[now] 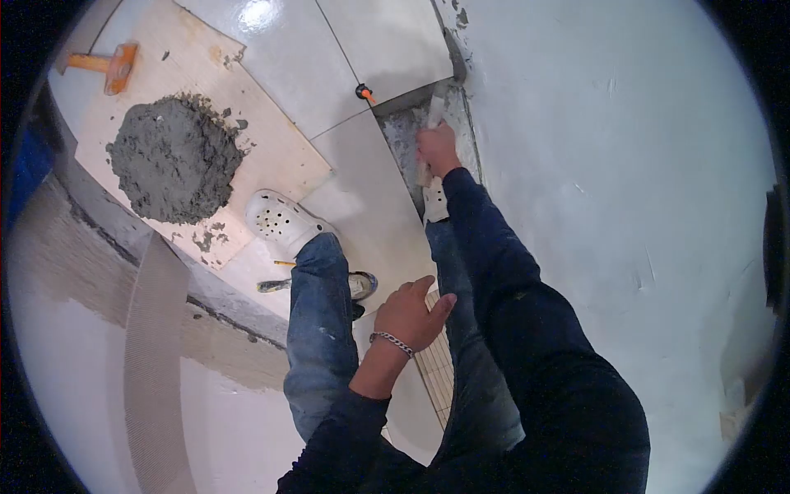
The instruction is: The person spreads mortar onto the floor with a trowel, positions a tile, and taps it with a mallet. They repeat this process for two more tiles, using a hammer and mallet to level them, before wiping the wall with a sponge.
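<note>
The person's right hand (440,148) is closed around a pale, strip-like object (436,107) in the narrow gray recess (398,136) between the large light floor tiles (354,165) and the pale surface on the right; one end of the object shows beyond the fist, toward the recess's far end, and what kind of tool it is cannot be told. The left hand (411,317) is empty, fingers loosely spread, hanging above the floor between the legs, with a chain bracelet (392,343) at its wrist. A small black-and-orange piece (364,93) stands on the seam between tiles, near the recess. Left of the tiles, a heap of gray mortar (175,158) lies on a wooden board (276,136), and an orange-headed hammer (120,68) lies near the board's far left corner. One white clog (284,221) rests at the board's near edge; the other (436,202) is just below the right hand.
</note>
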Action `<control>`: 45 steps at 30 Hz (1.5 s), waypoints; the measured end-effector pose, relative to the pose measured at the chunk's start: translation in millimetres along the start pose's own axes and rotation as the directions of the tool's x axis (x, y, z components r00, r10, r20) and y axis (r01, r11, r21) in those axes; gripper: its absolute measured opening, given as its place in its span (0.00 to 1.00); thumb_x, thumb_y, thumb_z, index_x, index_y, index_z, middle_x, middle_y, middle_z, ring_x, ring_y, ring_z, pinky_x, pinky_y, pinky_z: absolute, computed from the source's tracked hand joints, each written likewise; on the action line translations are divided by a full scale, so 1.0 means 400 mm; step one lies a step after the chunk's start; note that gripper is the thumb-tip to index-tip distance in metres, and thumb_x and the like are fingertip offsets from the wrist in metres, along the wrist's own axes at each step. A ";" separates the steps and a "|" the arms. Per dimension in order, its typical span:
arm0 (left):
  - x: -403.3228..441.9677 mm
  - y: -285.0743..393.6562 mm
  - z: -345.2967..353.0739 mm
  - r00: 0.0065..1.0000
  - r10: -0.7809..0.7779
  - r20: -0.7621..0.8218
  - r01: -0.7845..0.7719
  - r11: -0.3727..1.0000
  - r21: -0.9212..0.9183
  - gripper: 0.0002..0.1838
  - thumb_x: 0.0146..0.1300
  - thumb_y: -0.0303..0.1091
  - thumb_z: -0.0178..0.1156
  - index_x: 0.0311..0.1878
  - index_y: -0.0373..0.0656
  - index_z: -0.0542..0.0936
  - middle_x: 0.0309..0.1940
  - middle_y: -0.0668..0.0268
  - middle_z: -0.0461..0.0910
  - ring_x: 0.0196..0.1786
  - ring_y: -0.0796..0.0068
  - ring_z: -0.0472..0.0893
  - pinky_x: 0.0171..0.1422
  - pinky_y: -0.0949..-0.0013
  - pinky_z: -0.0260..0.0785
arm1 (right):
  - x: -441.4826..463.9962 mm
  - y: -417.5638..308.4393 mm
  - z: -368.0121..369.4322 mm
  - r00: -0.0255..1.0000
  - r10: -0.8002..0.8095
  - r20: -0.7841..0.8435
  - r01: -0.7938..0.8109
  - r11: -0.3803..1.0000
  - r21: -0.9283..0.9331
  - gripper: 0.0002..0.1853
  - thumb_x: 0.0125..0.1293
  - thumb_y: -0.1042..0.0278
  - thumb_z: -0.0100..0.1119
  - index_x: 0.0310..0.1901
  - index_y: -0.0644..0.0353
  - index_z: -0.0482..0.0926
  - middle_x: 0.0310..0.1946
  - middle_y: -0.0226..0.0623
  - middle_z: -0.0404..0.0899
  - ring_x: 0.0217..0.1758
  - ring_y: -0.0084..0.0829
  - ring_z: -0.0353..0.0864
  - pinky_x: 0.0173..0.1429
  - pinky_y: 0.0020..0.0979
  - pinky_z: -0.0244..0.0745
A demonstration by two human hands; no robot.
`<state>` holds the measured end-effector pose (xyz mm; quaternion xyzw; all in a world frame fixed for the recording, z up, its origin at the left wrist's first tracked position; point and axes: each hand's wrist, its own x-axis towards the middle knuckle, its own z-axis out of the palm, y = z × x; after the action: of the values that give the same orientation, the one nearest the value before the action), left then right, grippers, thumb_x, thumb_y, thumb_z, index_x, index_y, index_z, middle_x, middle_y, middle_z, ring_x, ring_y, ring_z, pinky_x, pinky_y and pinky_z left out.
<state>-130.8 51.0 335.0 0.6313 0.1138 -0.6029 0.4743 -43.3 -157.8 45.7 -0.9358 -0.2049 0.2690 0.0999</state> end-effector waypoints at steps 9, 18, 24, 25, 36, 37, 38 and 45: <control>0.072 -0.023 0.059 0.997 -0.048 -0.059 0.053 0.996 0.070 0.34 0.65 0.60 0.53 0.63 0.42 0.73 0.55 0.46 0.76 0.59 0.47 0.76 0.63 0.52 0.68 | -0.016 -0.066 -0.110 0.644 0.718 0.264 -0.634 0.307 0.710 0.15 0.57 0.66 0.61 0.41 0.68 0.72 0.18 0.40 0.74 0.14 0.35 0.76 0.19 0.36 0.71; 0.105 -0.040 0.090 0.991 -0.071 -0.116 0.070 0.997 -0.008 0.35 0.64 0.59 0.56 0.61 0.37 0.74 0.53 0.44 0.79 0.54 0.51 0.80 0.60 0.56 0.71 | -0.330 -0.131 -0.097 0.924 0.381 -0.023 -0.376 0.919 0.119 0.19 0.61 0.61 0.55 0.44 0.72 0.71 0.20 0.45 0.77 0.16 0.39 0.79 0.21 0.39 0.74; 0.102 -0.035 0.080 0.993 -0.049 -0.109 0.046 0.998 -0.034 0.35 0.64 0.59 0.55 0.62 0.38 0.73 0.55 0.44 0.77 0.58 0.49 0.78 0.63 0.56 0.69 | -0.221 -0.161 -0.252 0.493 0.769 0.407 -0.826 0.266 0.497 0.23 0.62 0.57 0.55 0.46 0.73 0.70 0.26 0.51 0.79 0.19 0.41 0.81 0.22 0.40 0.76; 0.100 -0.034 0.072 0.995 -0.063 -0.080 0.059 0.997 -0.052 0.35 0.64 0.60 0.53 0.63 0.39 0.73 0.57 0.44 0.76 0.61 0.47 0.75 0.65 0.54 0.67 | -0.212 -0.116 -0.204 0.495 0.770 0.402 -0.825 0.271 0.496 0.23 0.62 0.57 0.55 0.46 0.73 0.70 0.26 0.51 0.79 0.19 0.41 0.81 0.22 0.40 0.76; 0.057 -0.098 -0.034 0.955 -0.078 -0.286 0.023 0.981 -0.192 0.34 0.63 0.58 0.56 0.61 0.36 0.74 0.55 0.44 0.77 0.59 0.49 0.76 0.64 0.55 0.67 | -0.103 -0.259 -0.170 0.661 0.673 0.333 -0.746 0.636 0.196 0.20 0.59 0.64 0.54 0.46 0.74 0.72 0.34 0.57 0.82 0.38 0.53 0.83 0.48 0.46 0.77; 0.052 -0.109 -0.053 0.923 -0.110 -0.368 0.021 0.971 -0.237 0.35 0.63 0.57 0.55 0.60 0.35 0.74 0.57 0.43 0.75 0.62 0.47 0.74 0.67 0.54 0.65 | -0.093 -0.303 -0.192 0.695 0.620 0.365 -0.700 0.699 0.146 0.20 0.59 0.64 0.54 0.47 0.74 0.71 0.35 0.59 0.81 0.39 0.54 0.83 0.49 0.46 0.77; 0.050 -0.115 -0.072 0.884 -0.127 -0.450 0.027 0.975 -0.221 0.32 0.62 0.54 0.56 0.59 0.34 0.74 0.55 0.43 0.76 0.60 0.47 0.75 0.66 0.54 0.66 | -0.084 -0.341 -0.222 0.756 0.500 0.423 -0.578 0.812 0.074 0.22 0.58 0.65 0.55 0.48 0.75 0.70 0.36 0.60 0.81 0.41 0.55 0.83 0.51 0.47 0.77; 0.042 -0.160 -0.117 0.711 -0.091 -0.697 -0.097 0.969 -0.226 0.28 0.62 0.48 0.58 0.57 0.34 0.75 0.52 0.44 0.77 0.56 0.47 0.76 0.63 0.54 0.67 | -0.100 -0.481 -0.254 0.652 0.667 0.360 -0.745 0.651 0.144 0.21 0.55 0.69 0.56 0.48 0.73 0.69 0.41 0.63 0.80 0.46 0.58 0.82 0.53 0.49 0.75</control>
<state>-142.0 111.7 282.5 0.7493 0.3583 -0.2976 0.4707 -82.2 -10.9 206.3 -0.8695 0.2082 0.4394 0.0875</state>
